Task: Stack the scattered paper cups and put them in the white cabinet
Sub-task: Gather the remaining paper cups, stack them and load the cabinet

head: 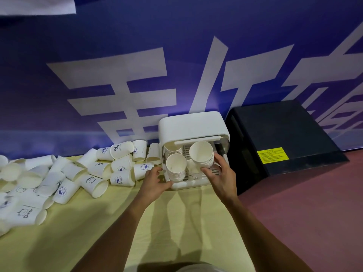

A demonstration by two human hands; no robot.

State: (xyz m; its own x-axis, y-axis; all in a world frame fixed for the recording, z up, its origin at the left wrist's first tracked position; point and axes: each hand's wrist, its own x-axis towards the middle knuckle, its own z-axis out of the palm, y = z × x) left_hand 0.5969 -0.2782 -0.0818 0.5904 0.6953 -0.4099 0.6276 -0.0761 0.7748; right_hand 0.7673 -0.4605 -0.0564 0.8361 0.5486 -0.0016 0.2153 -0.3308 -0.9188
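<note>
Grips a tilted stack of paper cups (201, 154) with the right hand (222, 173) — fingers wrapped round its lower rims, mouth toward the camera, at the open front of the white cabinet (193, 128). Curls the left hand (155, 179) against the cabinet's front left corner, beside a second stack (175, 167) standing at the left inside; cannot tell whether gripping stack or base. Sees a third stack (173, 151) behind, partly hidden. Sees many loose cups (92, 173) lying sideways on the yellow tablecloth (176, 222), left of the cabinet. Notes a black box (280, 134) with a yellow label (273, 155) just right of the cabinet — blue banner (117, 55) behind.
</note>
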